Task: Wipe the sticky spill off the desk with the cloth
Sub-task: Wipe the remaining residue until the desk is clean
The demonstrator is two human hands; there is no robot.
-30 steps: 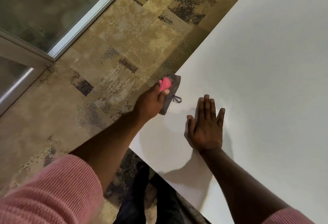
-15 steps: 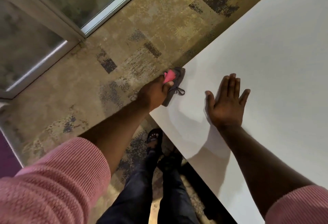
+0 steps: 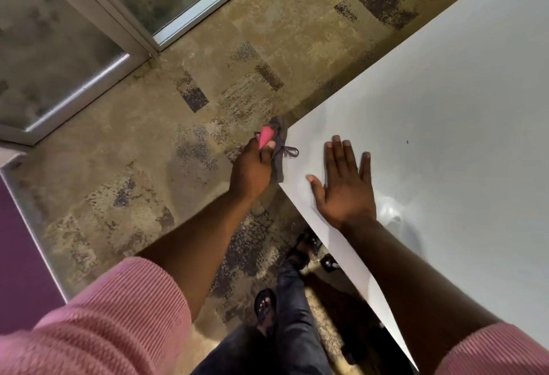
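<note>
My left hand (image 3: 252,169) grips a bunched grey cloth (image 3: 279,148) with a pink part showing, right at the corner of the white desk (image 3: 445,107). A loose grey thread of the cloth lies on the desk top. My right hand (image 3: 346,187) rests flat on the desk, fingers spread, palm down, a short way right of the cloth. A faint wet smear (image 3: 392,211) shines on the desk just right of my right wrist. A tiny dark speck (image 3: 407,142) sits farther out on the desk.
Patterned brown carpet (image 3: 148,166) covers the floor left of the desk. A glass wall with a metal frame (image 3: 124,27) runs along the top left. My legs and sandalled feet (image 3: 266,306) stand below the desk's near edge. A purple panel (image 3: 17,255) is at the far left.
The view has swung, so the desk corner sits further right and lower. My left hand keeps the cloth at the corner. My right hand stays flat on the desk.
</note>
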